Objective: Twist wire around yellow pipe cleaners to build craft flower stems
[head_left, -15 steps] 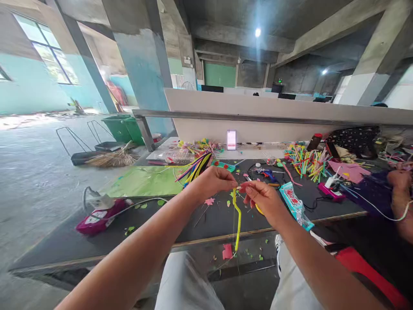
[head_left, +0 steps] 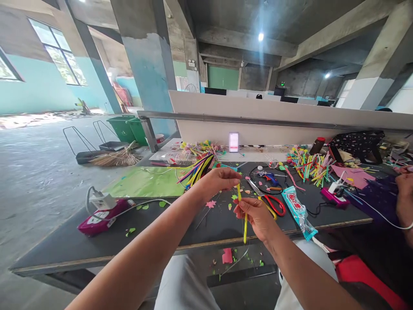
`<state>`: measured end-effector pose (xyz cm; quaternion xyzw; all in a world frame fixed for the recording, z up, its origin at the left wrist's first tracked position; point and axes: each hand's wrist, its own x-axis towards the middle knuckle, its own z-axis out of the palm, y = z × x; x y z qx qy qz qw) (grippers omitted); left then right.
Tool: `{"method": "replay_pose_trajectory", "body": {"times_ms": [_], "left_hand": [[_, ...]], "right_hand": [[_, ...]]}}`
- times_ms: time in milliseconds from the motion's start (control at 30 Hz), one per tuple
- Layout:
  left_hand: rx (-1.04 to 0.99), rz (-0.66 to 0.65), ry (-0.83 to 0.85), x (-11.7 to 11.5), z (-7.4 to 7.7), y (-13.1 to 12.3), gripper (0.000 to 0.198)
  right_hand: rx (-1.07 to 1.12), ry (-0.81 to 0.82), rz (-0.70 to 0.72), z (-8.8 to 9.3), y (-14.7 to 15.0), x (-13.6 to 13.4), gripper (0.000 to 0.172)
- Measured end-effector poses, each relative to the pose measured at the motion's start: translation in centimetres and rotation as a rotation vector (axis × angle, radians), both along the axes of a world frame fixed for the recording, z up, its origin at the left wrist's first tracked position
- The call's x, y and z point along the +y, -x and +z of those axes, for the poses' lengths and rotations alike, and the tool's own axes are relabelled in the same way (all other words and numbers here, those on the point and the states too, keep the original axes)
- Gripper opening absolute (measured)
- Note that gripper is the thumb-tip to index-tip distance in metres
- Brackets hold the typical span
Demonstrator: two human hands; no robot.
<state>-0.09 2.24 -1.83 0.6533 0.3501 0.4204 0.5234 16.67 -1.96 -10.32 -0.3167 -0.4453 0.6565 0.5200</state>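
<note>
A thin yellow strip (head_left: 245,228) hangs between my hands above the desk's front edge. My left hand (head_left: 224,178) pinches its upper end between thumb and fingertips. Lower down, my right hand (head_left: 253,213) has its thumb and fingers closed around the strip, and the free end dangles below. Scissors with red and yellow handles (head_left: 275,204) lie just beyond my right hand. Small star-shaped paper pieces, one of them a pink star (head_left: 211,204), are scattered around my hands.
A bundle of coloured strips (head_left: 200,170) rests on a green sheet (head_left: 142,183). To the right are a blue wrapper (head_left: 295,206), a blue glue gun (head_left: 271,176), a pink power strip (head_left: 335,197) and more strips (head_left: 309,165). A purple power strip (head_left: 103,217) sits left. A co-worker's arm (head_left: 405,193) shows far right.
My right hand has slid down the yellow strip, away from my left hand's fingertips. The strip hangs straighter, and the scissors behind are uncovered. The view has shifted slightly.
</note>
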Motion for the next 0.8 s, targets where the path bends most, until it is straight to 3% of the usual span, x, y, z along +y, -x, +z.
{"method": "replay_pose_trajectory", "body": {"times_ms": [133,233,333,567,800], "left_hand": [[-0.445,0.106,0.161,1.4,-3.0,0.0,0.041],[-0.564,0.06,0.28,2.4,-5.9,-0.7,0.037],[-0.609,0.059,0.295,3.5,-7.8,-1.9,0.034],[-0.643,0.138,0.198,6.0,-9.3,-3.2,0.043],[-0.517,0.188,0.131,6.6,-11.2,-3.9,0.053]], "right_hand": [[0.022,0.034,-0.019,0.6,-0.5,2.4,0.03],[0.045,0.056,-0.032,0.7,-1.0,4.5,0.029],[0.07,0.106,-0.055,0.1,-1.2,6.5,0.028],[0.1,0.229,-0.188,-1.5,-1.3,9.5,0.027],[0.174,0.258,-0.231,-2.0,-0.7,9.4,0.024]]}}
